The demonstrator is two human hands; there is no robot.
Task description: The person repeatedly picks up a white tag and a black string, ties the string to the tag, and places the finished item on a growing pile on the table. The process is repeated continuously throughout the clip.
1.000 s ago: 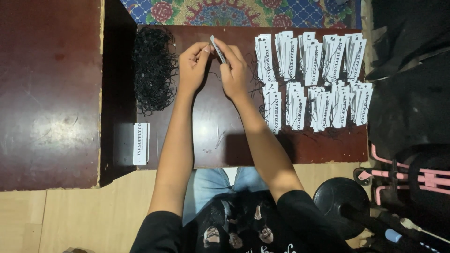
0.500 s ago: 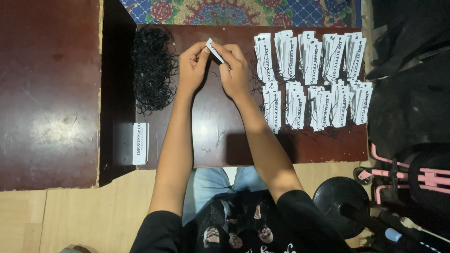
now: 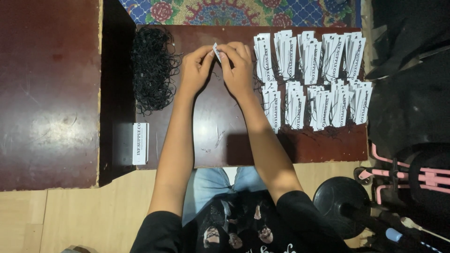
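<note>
Both hands meet over the far middle of a dark red-brown table [image 3: 225,136]. My left hand [image 3: 196,69] and my right hand [image 3: 238,67] pinch a small white paper tag [image 3: 216,49] between their fingertips, its edge tilted up. A thin black string hangs from the tag, hard to make out. A heap of black string loops [image 3: 152,70] lies just left of my left hand. Right of my right hand lie two rows of stacked white tags with black print [image 3: 311,77], each with a string.
A small stack of unstrung white tags [image 3: 140,143] sits at the table's near left corner. A second red-brown table [image 3: 49,93] stands to the left. Black fabric [image 3: 408,89] lies at the right, a black round base [image 3: 342,201] and pink frame [image 3: 412,175] below.
The tag has turned in my fingers, from lying slanted between the hands to standing more on edge. Both hands stay at the same spot.
</note>
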